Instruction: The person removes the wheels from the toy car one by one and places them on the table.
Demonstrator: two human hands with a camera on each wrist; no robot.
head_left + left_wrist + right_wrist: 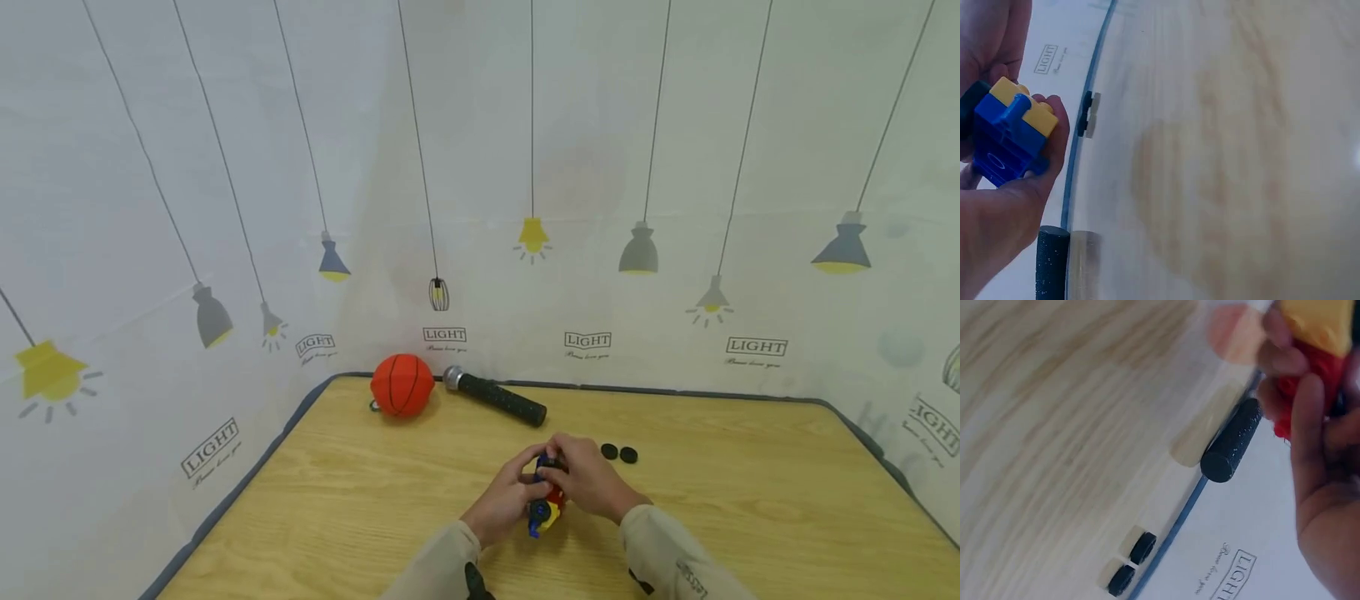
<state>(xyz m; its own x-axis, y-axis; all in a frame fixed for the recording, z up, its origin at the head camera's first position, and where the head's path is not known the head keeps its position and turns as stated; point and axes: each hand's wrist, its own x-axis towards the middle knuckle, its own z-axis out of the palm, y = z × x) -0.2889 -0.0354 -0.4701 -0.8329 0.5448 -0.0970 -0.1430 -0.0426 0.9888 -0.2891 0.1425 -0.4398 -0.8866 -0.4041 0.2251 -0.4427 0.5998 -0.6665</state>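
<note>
Both hands hold a small toy car built of blocks [556,505] above the table, low in the head view. Its underside is blue, with yellow and red bricks on it and a black wheel at the side. My left hand [501,502] grips the blue part, which shows clearly as the blue base [1007,140] in the left wrist view. From the other side my right hand [594,479] pinches the toy. In the right wrist view the red brick [1322,365] lies against its fingers. The fingers hide much of the toy's far end.
Two loose black wheels [628,455] lie right of the hands. Farther back are a black microphone [502,398] with a silver head and an orange ball [402,386] with black lines. A lamp-printed white sheet [480,167] surrounds the wooden table [337,500].
</note>
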